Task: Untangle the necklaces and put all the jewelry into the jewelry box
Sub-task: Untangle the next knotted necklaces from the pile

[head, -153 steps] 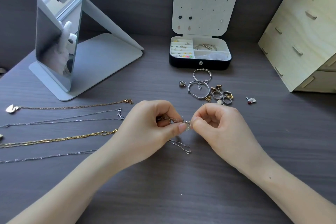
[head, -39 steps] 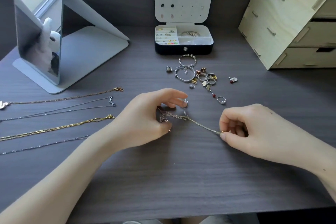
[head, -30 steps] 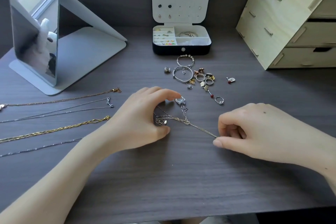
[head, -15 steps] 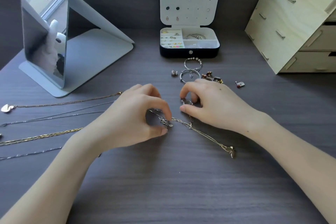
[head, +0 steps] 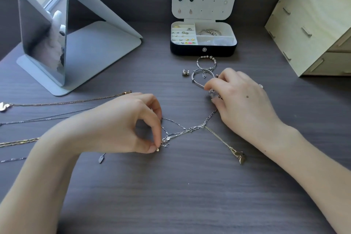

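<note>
Head view: the tangled necklaces [head: 190, 130] lie on the dark table [head: 190, 195] between the hands, thin silver link chains crossing in an X-shaped knot, with a fine gold-toned strand running out to a small pendant [head: 240, 157] near the right wrist. The left hand [head: 121, 125] pinches one silver chain end between thumb and forefinger; the right hand [head: 245, 104] curls its fingers round a clear glittering piece [head: 213, 94] at the opposite end. The jewelry box [head: 203, 52] stands open at the far side.
</note>
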The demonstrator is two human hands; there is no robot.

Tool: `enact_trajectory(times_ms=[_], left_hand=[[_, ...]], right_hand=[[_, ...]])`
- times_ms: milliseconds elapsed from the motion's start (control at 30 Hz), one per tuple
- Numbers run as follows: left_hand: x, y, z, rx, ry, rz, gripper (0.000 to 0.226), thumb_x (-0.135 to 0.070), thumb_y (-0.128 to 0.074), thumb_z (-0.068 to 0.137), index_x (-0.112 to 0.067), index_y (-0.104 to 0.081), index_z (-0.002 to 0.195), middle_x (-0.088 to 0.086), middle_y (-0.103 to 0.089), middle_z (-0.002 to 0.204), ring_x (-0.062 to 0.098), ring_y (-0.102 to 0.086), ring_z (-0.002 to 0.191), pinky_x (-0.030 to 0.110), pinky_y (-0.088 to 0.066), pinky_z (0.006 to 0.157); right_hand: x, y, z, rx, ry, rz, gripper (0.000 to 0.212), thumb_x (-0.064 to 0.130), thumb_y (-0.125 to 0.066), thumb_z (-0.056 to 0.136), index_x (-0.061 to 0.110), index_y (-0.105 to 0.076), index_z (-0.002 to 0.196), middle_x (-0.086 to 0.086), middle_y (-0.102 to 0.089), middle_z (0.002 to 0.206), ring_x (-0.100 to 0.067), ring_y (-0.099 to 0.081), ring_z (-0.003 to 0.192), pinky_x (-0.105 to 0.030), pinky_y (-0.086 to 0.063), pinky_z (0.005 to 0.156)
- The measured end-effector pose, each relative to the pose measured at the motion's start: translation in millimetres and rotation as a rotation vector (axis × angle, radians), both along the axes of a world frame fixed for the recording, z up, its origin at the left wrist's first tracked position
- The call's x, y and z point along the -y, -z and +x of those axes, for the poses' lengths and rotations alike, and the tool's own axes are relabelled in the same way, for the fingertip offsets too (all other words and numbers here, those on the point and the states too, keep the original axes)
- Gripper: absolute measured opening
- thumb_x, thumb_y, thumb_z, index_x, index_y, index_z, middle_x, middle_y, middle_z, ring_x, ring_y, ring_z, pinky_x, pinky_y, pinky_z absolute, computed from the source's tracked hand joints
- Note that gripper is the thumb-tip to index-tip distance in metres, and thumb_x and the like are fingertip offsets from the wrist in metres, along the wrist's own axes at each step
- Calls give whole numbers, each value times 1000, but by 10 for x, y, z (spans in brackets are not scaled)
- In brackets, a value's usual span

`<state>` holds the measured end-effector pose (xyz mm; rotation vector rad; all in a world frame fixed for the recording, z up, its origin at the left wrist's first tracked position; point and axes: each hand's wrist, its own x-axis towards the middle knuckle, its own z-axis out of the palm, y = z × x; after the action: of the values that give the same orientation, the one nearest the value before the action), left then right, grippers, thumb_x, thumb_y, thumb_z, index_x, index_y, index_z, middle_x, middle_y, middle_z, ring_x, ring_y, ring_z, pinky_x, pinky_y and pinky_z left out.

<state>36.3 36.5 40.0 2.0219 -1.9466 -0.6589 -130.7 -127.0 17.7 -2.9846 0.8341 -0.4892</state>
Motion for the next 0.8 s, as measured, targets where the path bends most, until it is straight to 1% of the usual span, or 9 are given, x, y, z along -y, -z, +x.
enact_trajectory(times_ms=[67, 100, 167, 233, 300, 533, 600, 733, 800], left_hand=[[-8, -15, 2, -17, -4, 11, 25, -60, -59, 54, -52, -66, 77, -28, -43, 107, -5, -44, 102, 3, -28, 78], [-11, -16, 3, -32, -14, 15, 26, -59, -61, 54, -51, -66, 78, -27, -44, 107, -6, -45, 102, 3, -29, 79], [-7, -25, -10, -51, -47, 8, 20, -51, -68, 58, -44, -67, 77, -24, -47, 104, -4, -48, 100, 6, -33, 79], [8, -28, -23, -77, -106, -11, 15, -45, -77, 64, -35, -68, 70, -17, -51, 96, -5, -51, 92, 6, -38, 69], [19, -18, -27, -86, -177, -41, 13, -34, -79, 70, -32, -67, 66, -13, -53, 88, -6, -51, 83, 6, -38, 59], [-210, 69, -176, 173, -299, -231, 12, -28, -67, 80, -34, -65, 71, -14, -48, 77, 5, -49, 72, 12, -31, 57], [-287, 103, -330, 237, -310, -333, 7, -26, -63, 73, -32, -65, 70, -12, -47, 71, 13, -46, 63, 11, -27, 56], [-339, 246, -573, 261, -304, -465, 6, -25, -62, 72, -24, -66, 76, -4, -46, 72, 22, -41, 62, 31, -38, 53], [-345, 304, -631, 287, -297, -498, 10, -26, -57, 75, -22, -66, 77, -2, -47, 72, 23, -41, 63, 35, -38, 55]], right_hand=[[-24, -4, -18, 94, -69, 54, 13, 9, -69, 74, 13, -68, 86, -5, -58, 83, -30, -54, 76, -30, -36, 55], [-59, -18, -16, 134, -120, 136, 9, 18, -66, 76, 16, -68, 83, -2, -59, 82, -26, -53, 76, -32, -41, 62], [-169, -51, 6, 153, -219, 343, 15, 35, -59, 78, 23, -69, 80, 5, -59, 81, -15, -49, 78, -27, -38, 74], [-270, -63, 57, 111, -302, 434, 17, 41, -60, 77, 26, -70, 77, 9, -60, 80, -11, -46, 77, -23, -33, 74], [-324, -52, 112, 56, -348, 437, 15, 40, -66, 78, 26, -71, 77, 9, -60, 80, -13, -45, 78, -26, -32, 73], [-318, -155, 249, -86, -451, 420, 9, 34, -70, 81, 25, -69, 81, 10, -60, 83, -11, -43, 81, -25, -32, 73], [-309, -166, 288, -143, -468, 408, 11, 36, -70, 80, 26, -67, 82, 12, -58, 81, -10, -45, 81, -24, -33, 74], [-286, -180, 309, -196, -476, 455, 14, 36, -74, 76, 28, -63, 82, 15, -53, 72, -1, -47, 74, -15, -35, 70], [-261, -187, 326, -189, -443, 538, 21, 34, -77, 73, 30, -59, 85, 12, -57, 73, -2, -48, 70, -17, -38, 67]])
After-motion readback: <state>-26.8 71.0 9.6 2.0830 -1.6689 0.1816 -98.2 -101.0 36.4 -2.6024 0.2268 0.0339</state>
